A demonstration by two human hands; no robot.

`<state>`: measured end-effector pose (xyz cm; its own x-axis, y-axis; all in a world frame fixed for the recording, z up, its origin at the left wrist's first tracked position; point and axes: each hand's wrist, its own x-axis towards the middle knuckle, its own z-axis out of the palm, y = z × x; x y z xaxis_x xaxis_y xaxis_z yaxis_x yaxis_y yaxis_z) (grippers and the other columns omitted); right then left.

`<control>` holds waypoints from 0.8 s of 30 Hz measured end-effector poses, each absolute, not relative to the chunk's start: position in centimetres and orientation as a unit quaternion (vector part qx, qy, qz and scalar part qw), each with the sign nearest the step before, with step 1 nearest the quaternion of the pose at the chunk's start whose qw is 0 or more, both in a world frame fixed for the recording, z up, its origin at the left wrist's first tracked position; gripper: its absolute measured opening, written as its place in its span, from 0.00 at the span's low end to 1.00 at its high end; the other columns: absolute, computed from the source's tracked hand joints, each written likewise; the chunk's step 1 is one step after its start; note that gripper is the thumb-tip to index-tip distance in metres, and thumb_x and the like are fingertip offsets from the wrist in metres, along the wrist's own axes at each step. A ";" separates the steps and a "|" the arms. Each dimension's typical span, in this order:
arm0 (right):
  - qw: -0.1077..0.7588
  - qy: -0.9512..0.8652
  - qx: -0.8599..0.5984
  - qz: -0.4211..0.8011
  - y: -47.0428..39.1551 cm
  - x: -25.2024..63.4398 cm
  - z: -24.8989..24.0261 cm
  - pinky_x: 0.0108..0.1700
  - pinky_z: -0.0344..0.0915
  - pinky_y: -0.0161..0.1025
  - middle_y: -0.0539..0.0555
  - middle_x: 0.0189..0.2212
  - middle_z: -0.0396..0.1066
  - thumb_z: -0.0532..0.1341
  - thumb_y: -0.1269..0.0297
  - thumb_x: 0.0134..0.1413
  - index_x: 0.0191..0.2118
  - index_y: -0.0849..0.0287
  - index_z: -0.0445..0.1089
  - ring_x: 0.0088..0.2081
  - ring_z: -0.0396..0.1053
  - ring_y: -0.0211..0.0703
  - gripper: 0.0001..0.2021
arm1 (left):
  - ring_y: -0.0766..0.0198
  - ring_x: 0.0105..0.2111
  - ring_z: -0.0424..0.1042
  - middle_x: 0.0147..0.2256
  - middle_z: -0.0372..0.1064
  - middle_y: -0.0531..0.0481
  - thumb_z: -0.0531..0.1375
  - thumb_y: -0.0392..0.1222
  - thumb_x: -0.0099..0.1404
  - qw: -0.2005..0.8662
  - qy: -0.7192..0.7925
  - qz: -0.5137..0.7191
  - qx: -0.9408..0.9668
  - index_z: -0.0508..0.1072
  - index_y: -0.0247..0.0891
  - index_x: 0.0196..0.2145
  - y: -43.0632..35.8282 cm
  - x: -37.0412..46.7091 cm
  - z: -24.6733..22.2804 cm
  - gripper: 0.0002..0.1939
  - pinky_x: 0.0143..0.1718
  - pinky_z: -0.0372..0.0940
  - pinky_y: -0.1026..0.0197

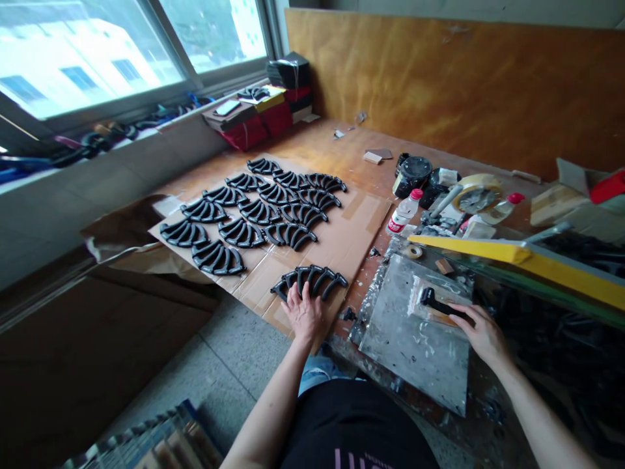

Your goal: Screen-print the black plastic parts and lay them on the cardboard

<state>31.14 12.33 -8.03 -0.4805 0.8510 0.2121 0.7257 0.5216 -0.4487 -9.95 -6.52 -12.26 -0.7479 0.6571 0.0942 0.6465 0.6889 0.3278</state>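
In the head view, my left hand lies against the near edge of a fanned row of black curved pieces, its fingers spread and touching them. This row rests on a cardboard sheet. Further back on the same sheet lie several more fans of black pieces. My right hand grips one black handle-like piece by its end. That piece is above a small pad with whitish smears, which sits on a stained grey metal plate. Whether it touches the pad I cannot tell.
A bottle with a red cap and black jars stand behind the plate. Tape rolls and a yellow bar are at the right. Red and black boxes stand by the window. A crate is on the floor.
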 end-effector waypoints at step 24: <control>-0.082 -0.900 -0.369 0.220 4.3 -5.6 -7.2 0.50 0.65 0.44 0.59 0.47 0.74 0.56 0.56 0.65 0.57 0.51 0.70 0.50 0.69 0.50 0.18 | 0.42 0.60 0.61 0.61 0.65 0.44 0.48 0.55 0.71 0.039 0.912 0.132 0.386 0.62 0.50 0.65 -6.5 -14.3 -11.8 0.28 0.59 0.57 0.37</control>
<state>-5.63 4.25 -7.17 -0.7149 0.6269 -0.3097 0.6991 0.6318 -0.3348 -14.30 -6.52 -11.79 -0.6985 0.7149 0.0311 0.6945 0.6669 0.2699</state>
